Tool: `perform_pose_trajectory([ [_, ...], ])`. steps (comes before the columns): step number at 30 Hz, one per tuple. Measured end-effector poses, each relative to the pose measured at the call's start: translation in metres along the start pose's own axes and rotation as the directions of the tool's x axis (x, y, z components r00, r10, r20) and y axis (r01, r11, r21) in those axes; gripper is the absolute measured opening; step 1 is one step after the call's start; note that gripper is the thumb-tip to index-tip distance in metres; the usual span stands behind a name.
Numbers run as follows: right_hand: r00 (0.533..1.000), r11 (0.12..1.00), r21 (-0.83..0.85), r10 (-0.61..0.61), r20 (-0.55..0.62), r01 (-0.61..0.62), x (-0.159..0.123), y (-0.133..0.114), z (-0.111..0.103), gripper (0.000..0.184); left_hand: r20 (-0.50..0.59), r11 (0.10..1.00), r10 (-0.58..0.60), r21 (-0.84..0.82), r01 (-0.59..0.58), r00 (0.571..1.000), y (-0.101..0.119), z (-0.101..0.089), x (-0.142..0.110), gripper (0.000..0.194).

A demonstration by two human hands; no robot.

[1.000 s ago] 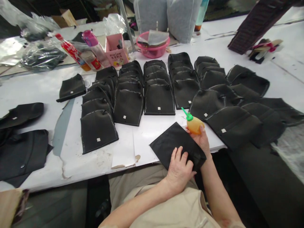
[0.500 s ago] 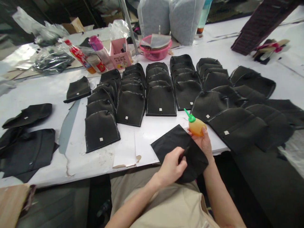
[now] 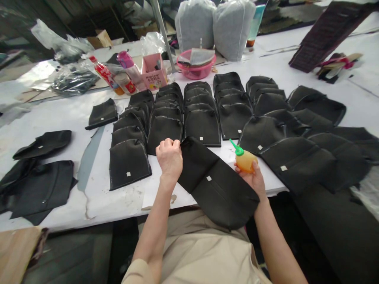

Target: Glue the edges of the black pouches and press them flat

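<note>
My left hand [image 3: 169,157] is closed on the far corner of a black fabric piece [image 3: 217,185], which lies unfolded from the table edge toward the rows. A small white tag shows on the piece's middle. My right hand [image 3: 253,177] grips a small orange squeeze bottle [image 3: 244,158] with a green nozzle, just right of the piece. Rows of overlapping black fabric pieces [image 3: 201,114], each with a white tag, cover the white table [image 3: 59,114] beyond my hands.
More black pieces [image 3: 41,185] lie at the left edge. A pink basin [image 3: 196,67], a pink box [image 3: 154,73], bottles [image 3: 108,75] and plastic bags [image 3: 74,75] stand at the back. Two grey sacks [image 3: 213,23] sit behind. A dark ribbed stack [image 3: 325,35] is far right.
My left hand moved from the near edge up and left, pulling the folded black piece open across the table. The right hand with the bottle stayed put.
</note>
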State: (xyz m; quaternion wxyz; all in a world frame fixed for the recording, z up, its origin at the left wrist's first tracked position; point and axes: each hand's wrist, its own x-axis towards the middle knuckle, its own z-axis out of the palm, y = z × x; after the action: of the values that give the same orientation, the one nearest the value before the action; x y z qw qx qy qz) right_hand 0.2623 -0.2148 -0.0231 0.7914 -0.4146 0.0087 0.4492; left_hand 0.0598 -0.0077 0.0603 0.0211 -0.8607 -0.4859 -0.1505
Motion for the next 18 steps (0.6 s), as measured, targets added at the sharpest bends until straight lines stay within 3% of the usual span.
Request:
perform_pose_trajectory([
  [2, 1.0, 1.0, 0.007, 0.017, 0.007, -0.017, -0.001, -0.001, 0.0, 0.058, -0.106, 0.998, -0.034, -0.055, 0.028, 0.994, 0.003, 0.006, -0.012, 0.02],
  [4, 0.999, 0.999, 0.008, 0.035, 0.017, -0.035, -0.001, -0.001, 0.0, 0.059, -0.189, 0.989, 0.033, -0.137, -0.059, 0.982, 0.01, 0.008, -0.038, 0.023],
  [6, 0.999, 0.999, 0.003, 0.044, 0.022, -0.044, -0.001, -0.002, -0.002, 0.058, -0.171, 0.921, 0.28, -0.228, -0.314, 0.945, 0.022, 0.009, -0.073, 0.016],
  [8, 0.999, 0.999, -0.006, 0.041, 0.019, -0.041, 0.0, -0.001, -0.003, 0.056, -0.066, 0.783, 0.548, -0.31, -0.539, 0.834, 0.036, 0.013, -0.107, 0.015],
  [9, 0.999, 0.999, -0.012, 0.042, 0.018, -0.041, 0.0, -0.001, -0.004, 0.056, -0.019, 0.758, 0.596, -0.315, -0.571, 0.802, 0.042, 0.016, -0.12, 0.014],
  [10, 0.999, 0.999, -0.018, 0.044, 0.017, -0.043, 0.001, -0.001, -0.004, 0.056, 0.029, 0.772, 0.593, -0.306, -0.558, 0.805, 0.047, 0.02, -0.13, 0.01],
  [12, 0.999, 0.999, -0.022, 0.044, 0.014, -0.043, 0.001, 0.0, -0.005, 0.057, 0.102, 0.841, 0.51, -0.271, -0.469, 0.854, 0.053, 0.028, -0.138, 0.006],
  [14, 0.999, 0.999, -0.014, 0.041, 0.014, -0.04, 0.001, 0.0, -0.004, 0.058, 0.142, 0.894, 0.417, -0.245, -0.376, 0.898, 0.053, 0.033, -0.136, 0.02],
  [18, 0.998, 0.998, 0.007, 0.06, 0.017, -0.06, -0.001, -0.001, -0.003, 0.057, 0.155, 0.913, 0.367, -0.247, -0.324, 0.917, 0.047, 0.038, -0.123, 0.052],
])
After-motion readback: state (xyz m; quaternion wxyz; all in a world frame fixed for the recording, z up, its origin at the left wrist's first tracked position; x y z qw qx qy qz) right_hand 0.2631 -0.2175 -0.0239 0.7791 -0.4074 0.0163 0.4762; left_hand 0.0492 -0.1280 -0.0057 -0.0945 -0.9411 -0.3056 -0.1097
